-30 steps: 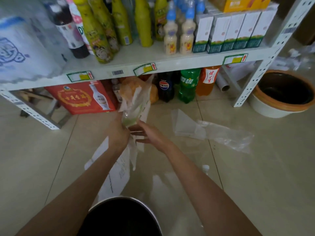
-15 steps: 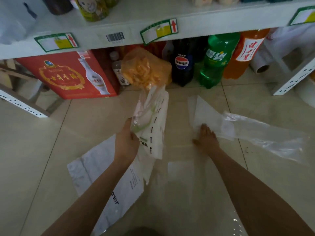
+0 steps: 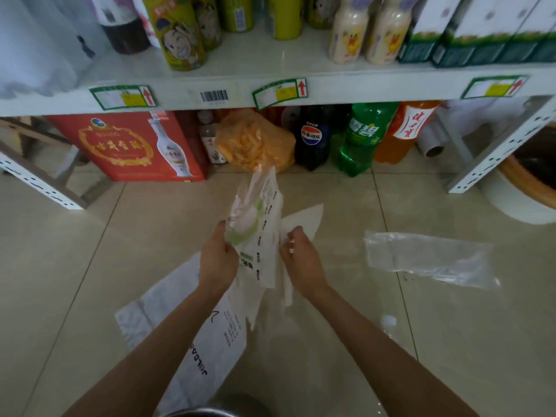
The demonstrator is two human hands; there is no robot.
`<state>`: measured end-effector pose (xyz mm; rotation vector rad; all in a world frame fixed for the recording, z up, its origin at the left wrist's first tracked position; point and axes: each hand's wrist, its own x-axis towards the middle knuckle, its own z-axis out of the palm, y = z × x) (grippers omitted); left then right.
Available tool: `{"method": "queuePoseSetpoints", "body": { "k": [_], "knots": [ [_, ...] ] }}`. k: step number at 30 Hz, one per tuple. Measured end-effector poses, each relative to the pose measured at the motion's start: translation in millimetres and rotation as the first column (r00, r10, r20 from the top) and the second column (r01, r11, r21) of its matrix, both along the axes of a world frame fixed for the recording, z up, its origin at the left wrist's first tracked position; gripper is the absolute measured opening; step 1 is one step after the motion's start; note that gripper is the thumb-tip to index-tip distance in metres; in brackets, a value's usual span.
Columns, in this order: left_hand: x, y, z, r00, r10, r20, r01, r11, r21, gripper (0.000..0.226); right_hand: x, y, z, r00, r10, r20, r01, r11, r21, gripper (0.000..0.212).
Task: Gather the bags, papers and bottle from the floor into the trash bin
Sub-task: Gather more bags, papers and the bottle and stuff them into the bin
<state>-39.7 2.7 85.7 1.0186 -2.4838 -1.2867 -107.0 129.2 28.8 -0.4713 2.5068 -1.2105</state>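
Observation:
My left hand [image 3: 216, 260] grips an upright bundle of bags [image 3: 258, 227]: a clear one with green print and a white printed one. Just right of it, my right hand [image 3: 301, 260] pinches a white paper sheet [image 3: 304, 221], lifted off the floor and touching the bundle. A large white printed bag [image 3: 186, 335] lies on the tiles under my left forearm. A clear plastic bag [image 3: 427, 257] lies flat to the right. A white bottle cap [image 3: 388, 321] shows near my right forearm; the clear bottle's body is hard to make out. The trash bin's rim [image 3: 204, 413] peeks in at the bottom edge.
A white shelf [image 3: 346, 85] runs across the top, stocked with bottles and cartons. Under it stand a red box [image 3: 126, 145], an orange bag [image 3: 255, 142] and soda bottles [image 3: 361, 139]. A white bucket with an orange rim [image 3: 517, 188] stands at the far right.
My right hand has picked the white paper sheet up off the floor and brought it left against the bundle. My left hand still holds the bags upright.

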Motion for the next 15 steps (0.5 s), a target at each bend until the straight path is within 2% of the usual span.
{"method": "queuePoseSetpoints", "body": {
  "k": [4, 7, 10, 13, 15],
  "knots": [
    [3, 12, 28, 1.000, 0.020, 0.010, -0.021, 0.996, 0.088, 0.039, 41, -40, 64, 0.978, 0.196, 0.075, -0.196, 0.981, -0.003, 0.012],
    [15, 16, 54, 0.998, 0.063, -0.024, -0.058, 0.984, 0.166, 0.029, 61, -40, 92, 0.973, 0.163, 0.166, -0.146, 0.983, -0.114, 0.018],
    [25, 18, 79, 0.994, 0.059, -0.090, -0.039, 0.976, 0.213, 0.033, 76, -29, 112, 0.948, 0.176, 0.266, -0.115, 0.967, -0.229, 0.031],
    [29, 16, 94, 0.991, 0.093, -0.093, -0.075, 0.981, 0.181, 0.039, 83, -18, 133, 0.927, 0.203, 0.316, -0.101, 0.945, -0.312, 0.032],
    [30, 20, 104, 0.994, 0.100, -0.035, -0.091, 0.974, 0.205, 0.040, 81, -7, 144, 0.903, 0.187, 0.388, -0.028, 0.925, -0.380, 0.031]
  ]
}}
